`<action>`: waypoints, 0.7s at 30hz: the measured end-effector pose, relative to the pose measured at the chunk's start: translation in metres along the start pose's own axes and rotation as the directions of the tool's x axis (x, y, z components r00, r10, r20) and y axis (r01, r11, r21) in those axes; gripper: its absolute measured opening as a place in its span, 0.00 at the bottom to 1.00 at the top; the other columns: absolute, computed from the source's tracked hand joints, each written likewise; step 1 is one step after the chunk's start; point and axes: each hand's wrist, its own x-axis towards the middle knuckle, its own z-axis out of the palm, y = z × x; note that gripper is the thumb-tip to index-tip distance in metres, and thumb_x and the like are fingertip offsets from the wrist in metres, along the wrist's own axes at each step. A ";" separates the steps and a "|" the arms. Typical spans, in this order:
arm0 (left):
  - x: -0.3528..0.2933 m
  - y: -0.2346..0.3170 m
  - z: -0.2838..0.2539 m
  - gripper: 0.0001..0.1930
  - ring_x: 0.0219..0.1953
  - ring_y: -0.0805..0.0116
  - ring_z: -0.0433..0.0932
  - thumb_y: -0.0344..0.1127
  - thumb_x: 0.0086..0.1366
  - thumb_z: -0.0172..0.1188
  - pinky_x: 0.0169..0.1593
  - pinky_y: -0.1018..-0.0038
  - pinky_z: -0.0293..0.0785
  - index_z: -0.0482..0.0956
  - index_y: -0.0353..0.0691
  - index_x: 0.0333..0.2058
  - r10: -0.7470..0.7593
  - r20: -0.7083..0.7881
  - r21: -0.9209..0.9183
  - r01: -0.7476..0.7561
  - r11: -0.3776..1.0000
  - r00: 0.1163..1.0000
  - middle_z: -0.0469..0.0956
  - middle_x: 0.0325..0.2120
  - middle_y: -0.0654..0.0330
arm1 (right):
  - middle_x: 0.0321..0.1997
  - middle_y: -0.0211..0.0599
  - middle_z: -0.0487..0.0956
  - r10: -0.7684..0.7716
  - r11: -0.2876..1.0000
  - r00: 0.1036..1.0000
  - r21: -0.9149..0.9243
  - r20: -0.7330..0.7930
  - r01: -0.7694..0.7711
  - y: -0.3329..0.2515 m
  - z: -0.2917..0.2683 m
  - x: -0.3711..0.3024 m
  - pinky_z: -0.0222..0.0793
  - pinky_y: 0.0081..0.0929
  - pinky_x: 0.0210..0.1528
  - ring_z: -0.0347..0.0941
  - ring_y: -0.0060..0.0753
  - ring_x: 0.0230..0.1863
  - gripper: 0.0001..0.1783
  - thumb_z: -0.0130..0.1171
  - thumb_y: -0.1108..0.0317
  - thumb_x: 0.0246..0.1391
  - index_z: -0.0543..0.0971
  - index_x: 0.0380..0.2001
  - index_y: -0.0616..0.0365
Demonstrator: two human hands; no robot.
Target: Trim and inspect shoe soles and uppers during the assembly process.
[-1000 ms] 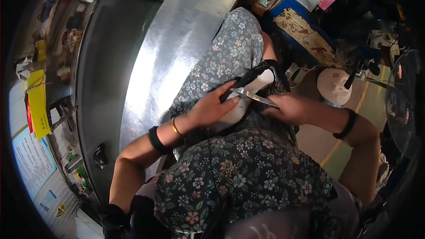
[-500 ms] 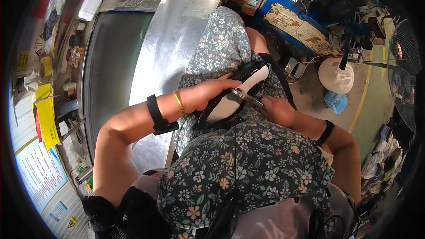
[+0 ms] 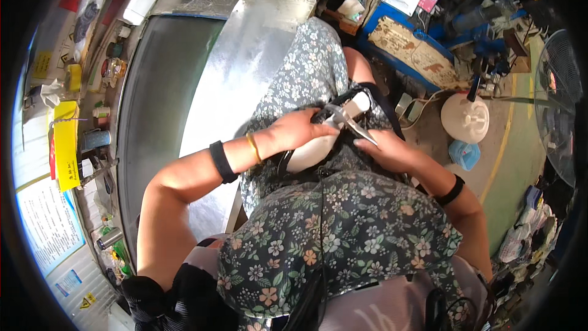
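Your left hand [image 3: 297, 132] grasps the shoe-shaped piece [image 3: 311, 152], the thumb lying across its pale underside; the other left fingers are partly hidden at its far edge, so how firmly they press you cannot tell from here. Your right hand [image 3: 392, 149] grasps the metal hand tool [image 3: 362, 131], fingers curled round its handle end, while its head reaches over to just beside your left thumb. The tool's head is small and blurred, so whether it bites on the piece or only lies over it is unclear.

The piece sits right beneath your left fingers, aslant on your lap, its pale face up and its dark edging around it. That angle probably lets the tool come in from the right without your wrists crossing, and the floral cloth [image 3: 343, 233] under and behind your fingers likely gives a soft rest and shields your clothes. Holding thumb and tool so close together seems meant to steady the very spot being worked.

Left of your left fingers lie the shiny metal sheet [image 3: 236, 67] and, beyond it, the dark flat surface [image 3: 162, 98]. Well to the right of your right fingers stand the white jug [image 3: 456, 119] and the blue container [image 3: 464, 155], apart from your elbow room.
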 end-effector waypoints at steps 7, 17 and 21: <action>-0.030 -0.022 0.003 0.43 0.56 0.63 0.72 0.30 0.59 0.66 0.59 0.71 0.68 0.50 0.38 0.68 0.183 0.225 -0.823 0.087 0.561 0.957 0.68 0.59 0.51 | 0.25 0.47 0.77 -0.132 0.980 0.984 0.131 -0.119 0.147 -0.003 0.005 0.009 0.68 0.38 0.31 0.74 0.43 0.25 0.24 0.47 0.50 0.66 0.73 0.30 0.65; -0.121 -0.031 -0.011 0.47 0.68 0.63 0.55 0.22 0.53 0.63 0.69 0.70 0.49 0.48 0.36 0.69 0.042 -0.413 -0.864 -0.406 0.296 0.910 0.57 0.66 0.52 | 0.48 0.57 0.73 -0.493 0.870 0.592 -0.362 -0.637 0.335 -0.044 -0.066 0.180 0.67 0.47 0.52 0.70 0.61 0.51 0.20 0.56 0.58 0.57 0.70 0.46 0.62; -0.147 -0.041 -0.027 0.50 0.66 0.67 0.58 0.19 0.54 0.64 0.67 0.72 0.53 0.41 0.37 0.70 0.020 -0.729 -0.518 -0.570 0.638 0.684 0.58 0.65 0.54 | 0.51 0.61 0.71 -0.305 0.952 0.741 -0.173 -0.598 0.252 -0.082 -0.028 0.284 0.64 0.48 0.56 0.68 0.64 0.54 0.30 0.59 0.59 0.53 0.65 0.55 0.61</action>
